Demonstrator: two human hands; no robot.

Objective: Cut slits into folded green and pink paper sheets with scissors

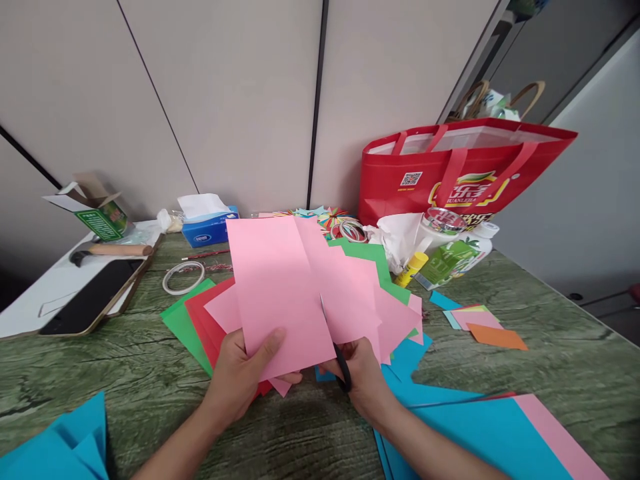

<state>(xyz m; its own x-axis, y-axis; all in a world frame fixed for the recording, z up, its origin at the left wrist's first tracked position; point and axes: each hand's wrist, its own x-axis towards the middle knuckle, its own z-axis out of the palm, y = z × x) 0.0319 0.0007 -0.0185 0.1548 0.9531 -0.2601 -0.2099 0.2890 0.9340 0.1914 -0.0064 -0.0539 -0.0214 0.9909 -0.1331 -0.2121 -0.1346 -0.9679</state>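
Observation:
My left hand [245, 373] pinches the lower edge of a pink paper sheet [275, 287], thumb on top, holding it raised over the table. My right hand [363, 377] grips black-handled scissors [340, 363]; their blade runs up along a slit in the pink sheet near its middle. Under the sheet lies a fanned stack of coloured paper [200, 320], with pink, red, green and blue sheets showing.
A red shopping bag [465, 173] stands at the back right, with a glue stick [413, 267], bottles and crumpled tissue in front. At left are a tissue box [210, 223], a tape ring [183, 277], a phone [93, 293] and a knife. Blue sheets [480, 433] lie near me.

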